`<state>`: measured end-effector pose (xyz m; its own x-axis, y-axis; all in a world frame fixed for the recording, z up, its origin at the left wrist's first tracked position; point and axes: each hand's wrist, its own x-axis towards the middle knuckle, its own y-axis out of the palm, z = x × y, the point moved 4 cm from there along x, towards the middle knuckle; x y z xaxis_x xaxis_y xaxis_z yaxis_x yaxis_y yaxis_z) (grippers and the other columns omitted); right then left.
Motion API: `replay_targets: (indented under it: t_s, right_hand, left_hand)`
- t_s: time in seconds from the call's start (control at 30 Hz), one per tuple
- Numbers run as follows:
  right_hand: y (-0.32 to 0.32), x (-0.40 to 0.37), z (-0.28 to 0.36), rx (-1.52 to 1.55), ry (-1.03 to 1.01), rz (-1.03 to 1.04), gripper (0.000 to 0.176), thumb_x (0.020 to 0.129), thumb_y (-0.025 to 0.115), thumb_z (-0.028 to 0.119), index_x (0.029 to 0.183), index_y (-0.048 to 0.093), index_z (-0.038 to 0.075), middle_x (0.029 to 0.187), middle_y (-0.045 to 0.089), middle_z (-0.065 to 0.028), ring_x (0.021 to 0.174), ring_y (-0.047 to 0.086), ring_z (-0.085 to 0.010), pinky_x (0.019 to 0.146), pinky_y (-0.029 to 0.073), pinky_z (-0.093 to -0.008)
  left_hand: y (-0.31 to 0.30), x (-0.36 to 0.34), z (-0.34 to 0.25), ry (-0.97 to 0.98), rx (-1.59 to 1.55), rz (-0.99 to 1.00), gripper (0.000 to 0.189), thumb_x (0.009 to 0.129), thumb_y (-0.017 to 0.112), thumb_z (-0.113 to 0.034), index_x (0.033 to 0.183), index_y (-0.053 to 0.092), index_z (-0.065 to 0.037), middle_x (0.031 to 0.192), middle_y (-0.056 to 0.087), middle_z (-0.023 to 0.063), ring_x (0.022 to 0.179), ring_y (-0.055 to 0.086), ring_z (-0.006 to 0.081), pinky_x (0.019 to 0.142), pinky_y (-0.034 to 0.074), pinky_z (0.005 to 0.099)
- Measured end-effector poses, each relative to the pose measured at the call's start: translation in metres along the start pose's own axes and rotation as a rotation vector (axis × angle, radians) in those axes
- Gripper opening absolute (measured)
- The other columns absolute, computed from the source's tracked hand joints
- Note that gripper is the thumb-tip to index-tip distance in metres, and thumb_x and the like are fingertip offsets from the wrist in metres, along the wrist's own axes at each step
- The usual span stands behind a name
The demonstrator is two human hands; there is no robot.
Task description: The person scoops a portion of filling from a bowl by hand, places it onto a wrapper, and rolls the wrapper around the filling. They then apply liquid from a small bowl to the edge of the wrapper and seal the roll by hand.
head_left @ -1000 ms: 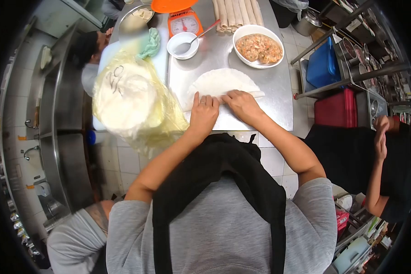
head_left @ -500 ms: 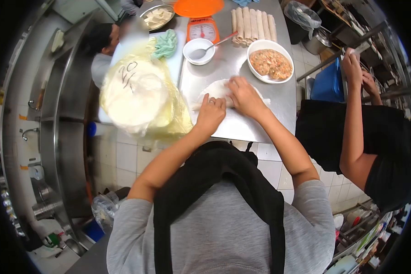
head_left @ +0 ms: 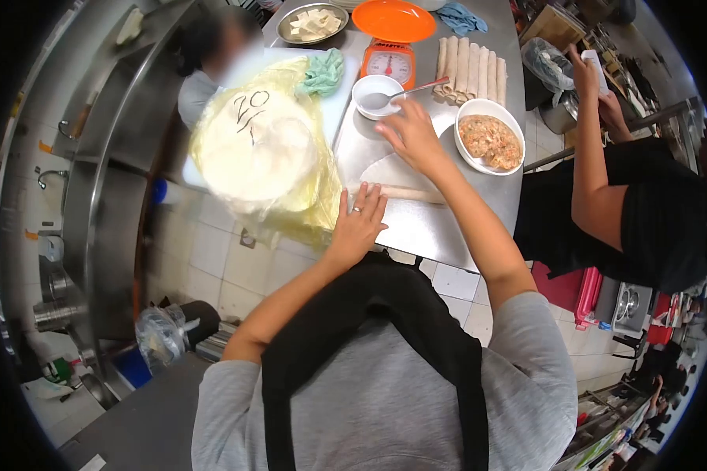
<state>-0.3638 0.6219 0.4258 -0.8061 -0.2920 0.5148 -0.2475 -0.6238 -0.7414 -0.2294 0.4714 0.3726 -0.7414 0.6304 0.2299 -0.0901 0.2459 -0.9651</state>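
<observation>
A round white wrapper [head_left: 388, 169] lies on the steel table, its near edge rolled into a long tube [head_left: 408, 193]. My left hand [head_left: 360, 218] rests flat with fingers stretched out at the tube's left end. Above the wrapper, my right hand [head_left: 413, 140] is raised with fingers apart, close to a small white bowl [head_left: 367, 107]. A spoon [head_left: 379, 100] with a red handle leans in that bowl; the right fingertips are near it, and touch cannot be told. On the right stands a white bowl of chopped orange-brown filling [head_left: 489, 141]. Several finished rolls [head_left: 470, 71] lie behind it.
A yellow plastic bag [head_left: 322, 200] with stacked white wrappers [head_left: 263, 157] sits at the left. Farther back are an orange scale [head_left: 390, 63], a green cloth [head_left: 322, 72] and a metal bowl of pale pieces [head_left: 314, 25]. One person is at the left, another at the right [head_left: 605, 196].
My right hand has left the wrapper and moved up toward the small bowl. The left hand has flattened at the tube's left end. The whole view has shifted slightly.
</observation>
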Motion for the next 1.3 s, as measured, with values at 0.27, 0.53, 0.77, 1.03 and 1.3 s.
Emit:
replay_targets:
  t_s: [0.27,0.53,0.77,1.03,1.3]
  right_hand:
    - [0.013,-0.083,0.010,-0.402,0.109,0.412,0.039,0.093,0.044,0.047,0.124,0.060,0.031,0.150,0.021,-0.0180,0.141,0.010,-0.0396,0.108,0.013,-0.0615]
    - [0.009,-0.072,0.004,-0.299,0.065,0.550,0.040,0.093,0.039,0.051,0.122,0.061,0.033,0.152,0.021,-0.0126,0.141,0.012,-0.0357,0.110,0.011,-0.0592]
    - [0.014,-0.035,0.002,-0.121,-0.029,0.672,0.042,0.090,0.048,0.049,0.100,0.073,0.016,0.136,0.046,-0.0112,0.135,0.029,-0.0302,0.109,0.020,-0.0522]
    - [0.018,0.025,-0.017,-0.299,0.029,0.019,0.039,0.087,0.057,0.041,0.079,0.072,0.006,0.117,0.054,-0.0157,0.113,0.046,-0.0304,0.099,0.030,-0.0455]
    - [-0.010,-0.029,-0.016,0.032,0.379,0.056,0.040,0.089,0.053,0.041,0.111,0.063,0.008,0.122,0.051,-0.0172,0.122,0.039,-0.0343,0.100,0.027,-0.0550]
  left_hand:
    - [0.004,-0.003,0.000,-0.016,0.027,0.017,0.060,0.087,0.054,-0.042,0.133,0.045,-0.004,0.143,0.037,0.0122,0.135,0.028,0.0323,0.104,0.019,0.0648]
    - [0.004,0.000,0.001,-0.019,0.025,0.046,0.060,0.088,0.051,-0.043,0.133,0.044,-0.003,0.144,0.036,0.0125,0.135,0.029,0.0326,0.103,0.019,0.0657]
    - [0.005,0.000,0.001,-0.001,0.080,0.043,0.060,0.089,0.050,-0.043,0.133,0.045,-0.004,0.144,0.036,0.0119,0.134,0.031,0.0316,0.103,0.020,0.0654]
    - [0.002,0.001,0.002,0.008,0.057,0.044,0.059,0.089,0.049,-0.043,0.135,0.042,-0.006,0.143,0.036,0.0126,0.135,0.029,0.0326,0.104,0.018,0.0658]
    - [0.005,0.001,0.007,-0.037,0.055,0.013,0.060,0.088,0.052,-0.044,0.136,0.042,-0.011,0.147,0.032,0.0085,0.138,0.024,0.0284,0.102,0.021,0.0674]
